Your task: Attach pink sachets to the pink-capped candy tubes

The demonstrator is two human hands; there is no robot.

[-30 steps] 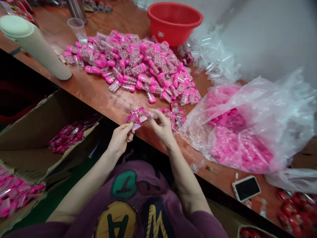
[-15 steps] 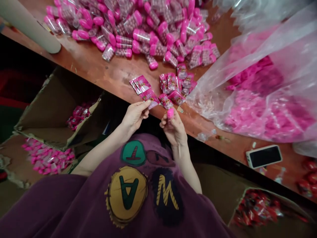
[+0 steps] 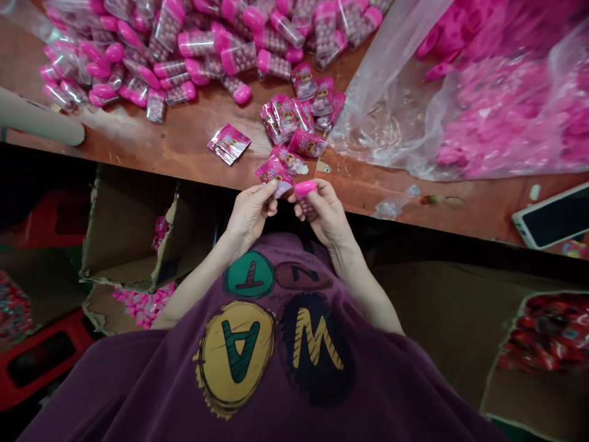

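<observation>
My reddish-brown desk [image 3: 179,147] runs across the upper part of the frame, its worn top catching a soft sheen of light. Below its edge I see deep shadow, an open cardboard box [image 3: 124,239] at centre left, red plastic [image 3: 37,221] at far left, and brown cardboard [image 3: 529,399] at lower right.

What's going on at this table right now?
The left hand pinches a pink packet at the near edge of the table. Beside it, the right hand holds a small pink-capped bottle. Flat packets lie farther left, and plumper packets lie just beyond the hands. A heap of similar bottles sits behind them.
</observation>
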